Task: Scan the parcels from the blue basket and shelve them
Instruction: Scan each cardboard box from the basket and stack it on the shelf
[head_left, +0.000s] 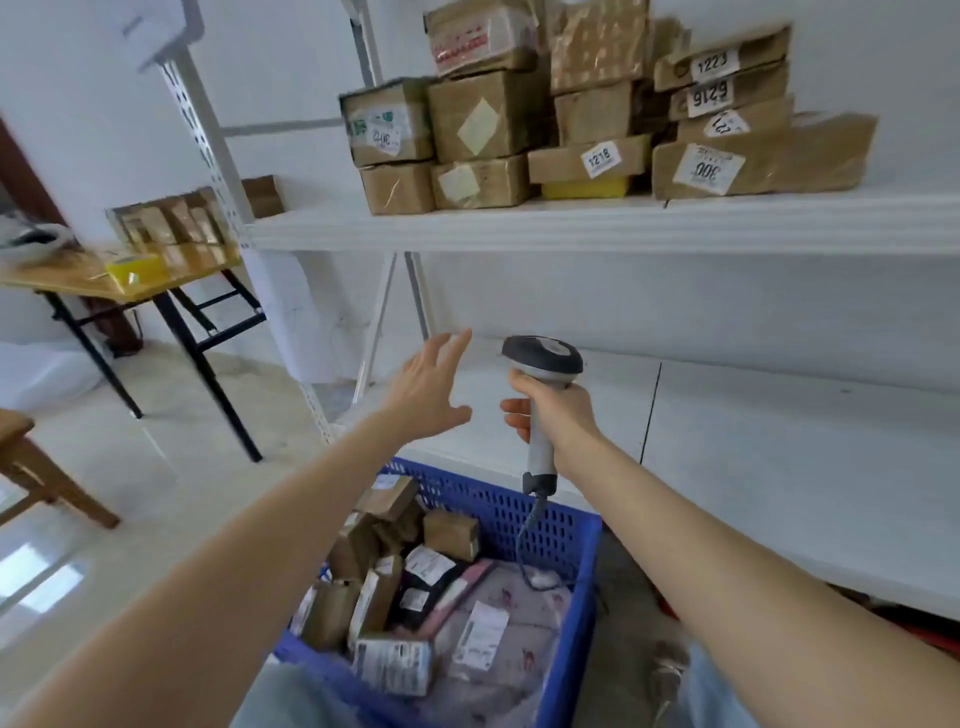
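A blue basket (524, 512) sits on the floor at the bottom middle, holding several brown boxes and soft mailers (483, 613) with white labels. My right hand (553, 410) grips the handle of a grey barcode scanner (543, 358), head up, with its cable hanging into the basket. My left hand (431, 387) is held out above the basket with its fingers spread and holds nothing. Both hands hover in front of the lower white shelf (753, 467). The upper shelf (597, 223) carries several stacked brown parcels (587, 109) with numbered labels.
A slotted white shelf post (208, 130) rises at the left. Beyond it a wooden folding table (67, 283) holds a yellow box (136, 270) and brown packets. A wooden stool (31, 467) stands at the far left on the pale floor.
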